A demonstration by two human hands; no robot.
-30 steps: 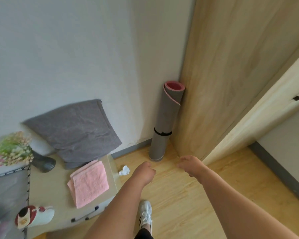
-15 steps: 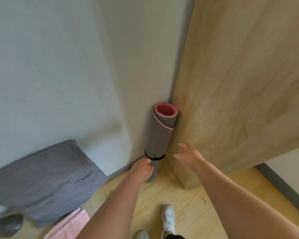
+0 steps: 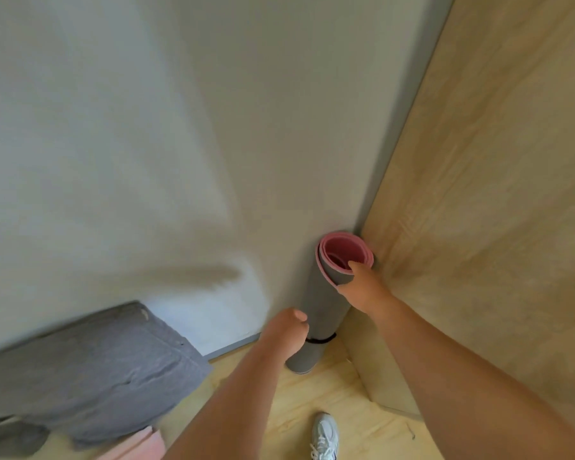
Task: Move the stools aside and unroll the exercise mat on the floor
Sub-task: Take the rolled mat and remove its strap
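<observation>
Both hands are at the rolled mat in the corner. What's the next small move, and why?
Probably lift the rolled mat and tip it out of the corner. It stands upright between the wall and the wooden panel, with the right-hand grip pinching its top rim and the left-hand grip low beside the black strap. It can't unroll there.

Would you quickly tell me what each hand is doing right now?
Left hand: grips the rolled mat low down.
Right hand: grips the rolled mat's top rim.
</observation>
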